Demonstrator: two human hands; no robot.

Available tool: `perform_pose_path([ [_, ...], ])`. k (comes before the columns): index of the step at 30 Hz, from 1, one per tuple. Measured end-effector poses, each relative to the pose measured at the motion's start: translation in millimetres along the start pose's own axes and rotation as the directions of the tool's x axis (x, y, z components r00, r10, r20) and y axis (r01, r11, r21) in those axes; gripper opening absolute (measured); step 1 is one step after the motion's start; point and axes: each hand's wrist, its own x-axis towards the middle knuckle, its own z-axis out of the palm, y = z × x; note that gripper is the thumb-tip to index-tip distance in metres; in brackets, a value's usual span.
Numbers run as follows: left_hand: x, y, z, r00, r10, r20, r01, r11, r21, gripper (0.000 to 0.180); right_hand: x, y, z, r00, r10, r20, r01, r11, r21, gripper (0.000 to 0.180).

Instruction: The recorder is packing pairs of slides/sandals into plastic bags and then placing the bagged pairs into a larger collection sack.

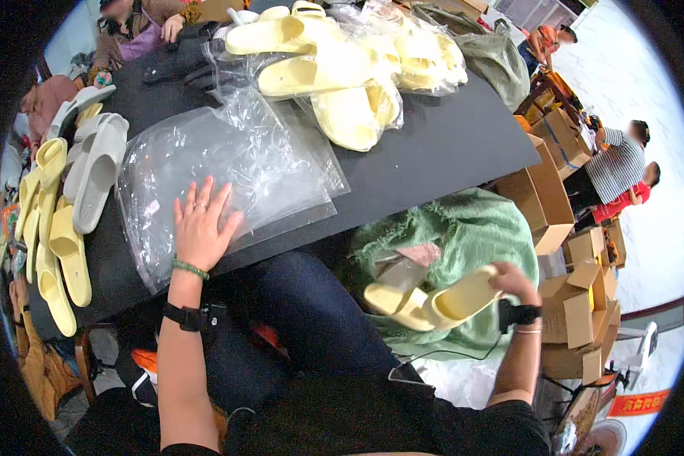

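Observation:
My left hand lies flat, fingers spread, on a stack of clear plastic bags near the table's front edge. Off the table's right side, my right hand grips a pale yellow slipper by one end. Another pale yellow slipper sits just left of it, over the opening of a green woven sack. Whether the two slippers touch is hard to tell. A pink piece and some clear plastic show inside the sack.
Pale yellow slippers, several in clear bags, are heaped at the table's far side. Yellow slippers and grey slippers line its left end. Cardboard boxes stand at right. A person sits across the table; others work beyond the boxes.

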Motion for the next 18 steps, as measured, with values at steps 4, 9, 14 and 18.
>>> perform_pose_path([
  [4, 7, 4, 2, 0.999, 0.001, 0.034, -0.002, 1.0, 0.01, 0.056, -52, -49, -113, 0.948, -0.184, -0.261, 0.201, 0.979, 0.041, 0.033],
  [9, 2, 2, 2, 0.999, 0.017, -0.033, -0.018, 0.999, -0.042, 0.056, -93, -89, -276, 0.508, -0.288, -0.812, 0.536, 0.843, 0.037, 0.03],
  [14, -4, -3, 5, 0.999, 0.014, -0.053, -0.015, 1.0, -0.022, 0.056, -110, -248, -247, -0.098, -0.675, -0.731, 0.578, 0.56, -0.594, 0.034],
  [18, 2, 0, 4, 0.997, 0.026, -0.074, -0.028, 0.999, -0.039, 0.055, -67, -351, -197, -0.29, -0.579, -0.762, 0.798, 0.294, -0.527, 0.035],
])
